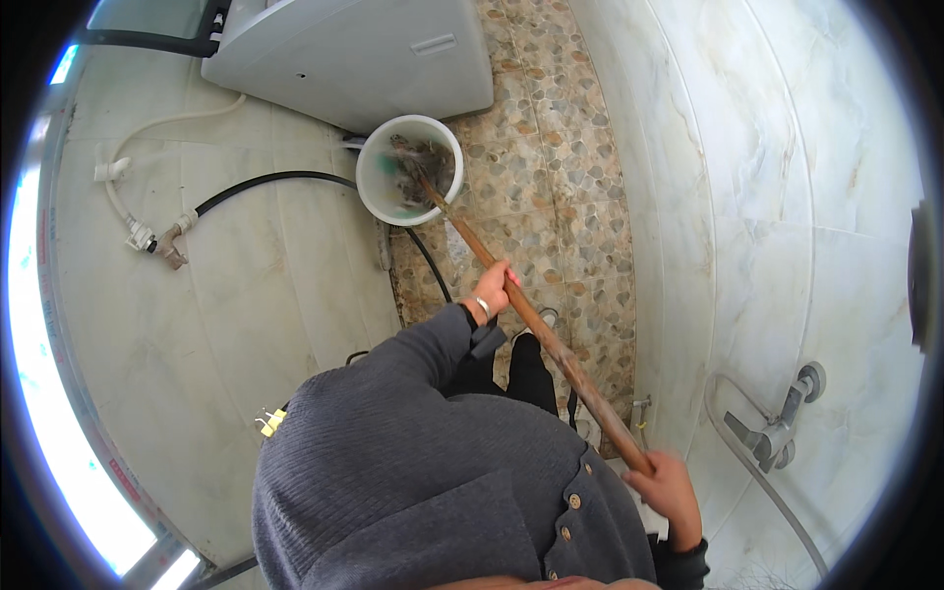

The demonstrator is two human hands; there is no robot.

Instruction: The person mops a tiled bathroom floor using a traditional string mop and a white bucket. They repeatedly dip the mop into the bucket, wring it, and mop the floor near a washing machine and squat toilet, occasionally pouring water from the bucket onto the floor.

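Note:
A long wooden mop handle (546,339) runs diagonally from the bucket down to the lower right. My left hand (495,286), with a bracelet at its wrist, is closed around the handle's middle. Around the upper end of the handle, at the lower right, my right hand (667,483) is wrapped. The handle's far end reaches into a round white plastic bucket (366,195), where a dark, stringy mop head (420,166) lies in the bottom. Part of the mop head is blurred, and whether there is water around it is hard to tell.
A white appliance (354,59) stands behind the bucket. A tap (171,247) with a black hose (273,177) is on the left tiled wall. On the right wall is a shower mixer (782,424) with a grey hose (774,498). The floor (516,177) has a pebble pattern.

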